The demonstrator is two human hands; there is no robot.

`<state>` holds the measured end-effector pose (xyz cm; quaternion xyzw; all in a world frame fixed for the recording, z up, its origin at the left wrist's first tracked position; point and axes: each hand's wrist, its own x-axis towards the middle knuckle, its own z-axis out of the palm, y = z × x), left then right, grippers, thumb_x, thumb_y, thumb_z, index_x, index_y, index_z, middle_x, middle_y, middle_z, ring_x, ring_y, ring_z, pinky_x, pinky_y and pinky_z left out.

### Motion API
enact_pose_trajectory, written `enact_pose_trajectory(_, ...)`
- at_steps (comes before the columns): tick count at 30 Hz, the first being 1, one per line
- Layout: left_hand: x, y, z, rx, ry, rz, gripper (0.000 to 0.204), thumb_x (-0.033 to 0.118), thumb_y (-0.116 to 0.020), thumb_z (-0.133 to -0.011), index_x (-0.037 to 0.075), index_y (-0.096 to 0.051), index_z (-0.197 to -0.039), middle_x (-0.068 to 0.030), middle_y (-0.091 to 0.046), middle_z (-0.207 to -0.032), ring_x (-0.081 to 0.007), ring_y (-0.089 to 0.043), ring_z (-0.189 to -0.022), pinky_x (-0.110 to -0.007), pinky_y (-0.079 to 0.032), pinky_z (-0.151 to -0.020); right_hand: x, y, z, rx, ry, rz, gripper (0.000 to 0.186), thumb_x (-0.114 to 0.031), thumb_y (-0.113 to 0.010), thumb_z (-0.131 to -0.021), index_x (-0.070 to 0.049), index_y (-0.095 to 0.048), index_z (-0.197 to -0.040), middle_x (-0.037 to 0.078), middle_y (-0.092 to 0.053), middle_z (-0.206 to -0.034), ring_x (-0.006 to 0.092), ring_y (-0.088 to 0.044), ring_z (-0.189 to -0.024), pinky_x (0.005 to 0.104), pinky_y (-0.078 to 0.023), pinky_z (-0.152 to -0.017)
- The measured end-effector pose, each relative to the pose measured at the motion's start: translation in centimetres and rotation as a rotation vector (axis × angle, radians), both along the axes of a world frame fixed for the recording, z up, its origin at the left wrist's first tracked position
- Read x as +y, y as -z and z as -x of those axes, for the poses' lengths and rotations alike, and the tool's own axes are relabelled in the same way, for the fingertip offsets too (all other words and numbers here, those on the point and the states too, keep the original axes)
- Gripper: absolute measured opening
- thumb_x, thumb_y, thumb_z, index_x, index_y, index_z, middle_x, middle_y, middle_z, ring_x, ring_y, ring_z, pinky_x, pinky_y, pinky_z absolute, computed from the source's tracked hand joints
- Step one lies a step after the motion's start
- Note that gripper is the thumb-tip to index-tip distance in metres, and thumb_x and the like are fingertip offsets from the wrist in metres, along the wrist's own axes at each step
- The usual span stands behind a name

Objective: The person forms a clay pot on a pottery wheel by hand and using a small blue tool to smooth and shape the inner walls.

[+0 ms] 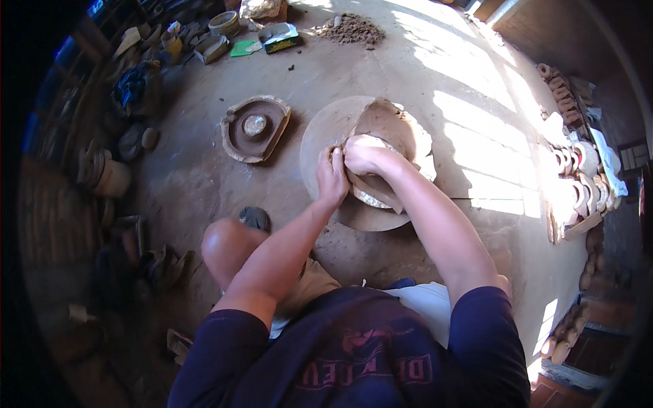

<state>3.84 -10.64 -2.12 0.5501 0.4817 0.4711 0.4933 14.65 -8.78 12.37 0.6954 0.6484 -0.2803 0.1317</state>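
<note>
A brown clay form with a curved, uneven wall sits on a round, flat disc in front of me. My left hand is at the form's left side, its fingers pressed against the wall from outside. Just to its right, my right hand is curled closed over the same stretch of rim, reaching in from the right. The two hands almost touch, and the clay between their fingertips is mostly hidden. A whitish, rough band shows along the form's near edge.
Left of the disc, a broken-edged clay dish lies on the floor with a pale round lump inside. Farther back are a heap of crumbled clay and a small box. Stacked ring-shaped pieces line the right side.
</note>
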Motion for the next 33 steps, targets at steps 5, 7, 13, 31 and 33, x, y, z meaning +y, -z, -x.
enact_pose_trajectory(5,3.0,1.0,0.7,0.028,0.124,-0.054,0.039,0.031,-0.051,-0.112,-0.004,-0.067,-0.121,-0.0274,-0.07,-0.112,-0.0413,-0.068,-0.104,-0.045,-0.052,-0.093,-2.7,-0.3,0.7,-0.031,-0.054,0.043,0.028,-0.012,-0.066,-0.088,0.001,-0.081,-0.108,0.025,-0.078,-0.111,0.0387,-0.077,-0.106,0.0477,-0.06,-0.092)
enact_pose_trajectory(7,3.6,1.2,0.6,0.032,0.133,-0.079,0.04,0.031,-0.05,-0.112,-0.004,-0.067,-0.12,-0.0275,-0.069,-0.11,-0.0413,-0.068,-0.105,-0.045,-0.051,-0.093,-3.5,-0.7,0.6,-0.055,-0.107,0.065,0.027,-0.01,-0.065,-0.088,0.001,-0.081,-0.107,0.025,-0.078,-0.113,0.0384,-0.077,-0.106,0.0478,-0.06,-0.092)
enact_pose_trajectory(13,7.9,3.1,1.8,0.005,0.245,0.002,0.049,0.039,-0.052,-0.112,-0.004,-0.068,-0.13,-0.0245,-0.073,-0.124,-0.0344,-0.068,-0.118,-0.041,-0.049,-0.105,-5.8,-1.1,0.4,-0.067,-0.271,0.033,0.023,-0.008,-0.073,-0.086,0.001,-0.082,-0.104,0.019,-0.078,-0.118,0.0358,-0.076,-0.11,0.0451,-0.061,-0.093)
enact_pose_trajectory(31,8.8,-3.0,-0.3,0.779,0.336,-0.141,0.072,0.058,-0.063,-0.102,-0.007,-0.062,-0.133,-0.0362,-0.07,-0.121,-0.0497,-0.068,-0.117,-0.054,-0.052,-0.1,-23.8,-5.3,-18.9,0.289,0.478,-0.482,0.031,-0.027,-0.068,-0.101,-0.002,-0.079,-0.115,0.019,-0.073,-0.108,0.0355,-0.071,-0.103,0.042,-0.056,-0.091)
enact_pose_trajectory(33,9.1,-2.9,-0.3,0.844,0.397,-0.171,0.068,0.055,-0.064,-0.102,-0.008,-0.061,-0.128,-0.0384,-0.07,-0.115,-0.0543,-0.067,-0.112,-0.057,-0.052,-0.096,-26.2,-2.4,-21.9,0.325,0.67,-0.535,0.024,-0.02,-0.069,-0.101,0.001,-0.08,-0.104,0.02,-0.074,-0.099,0.0347,-0.072,-0.097,0.0418,-0.055,-0.088)
